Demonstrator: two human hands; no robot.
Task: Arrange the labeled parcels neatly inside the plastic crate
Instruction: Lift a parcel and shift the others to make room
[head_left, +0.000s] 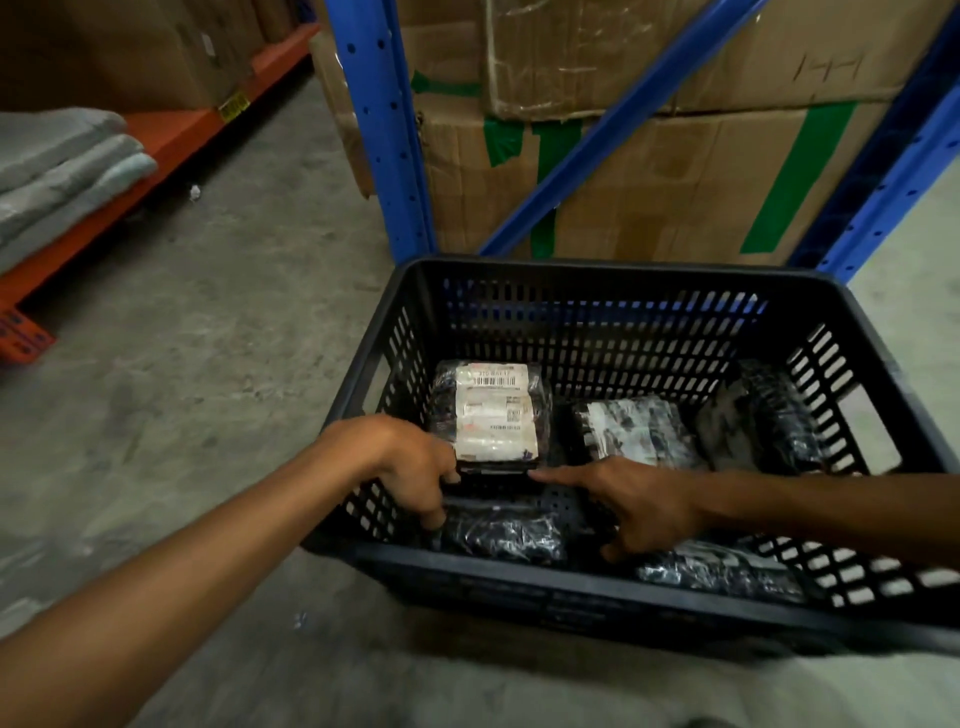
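A black slotted plastic crate stands on the concrete floor and holds several black-wrapped parcels. One parcel with a white shipping label lies at the back left. Both hands are inside the crate at its near edge. My left hand touches that edge with fingers curled downward. My right hand points its index finger at the same edge, fingers spread. Another labelled parcel lies in the middle, one leans at the right wall, and two lie along the near wall.
Blue rack uprights and stacked cardboard boxes with green tape stand right behind the crate. An orange shelf beam with folded grey cloth runs along the left. Bare concrete floor lies left of the crate.
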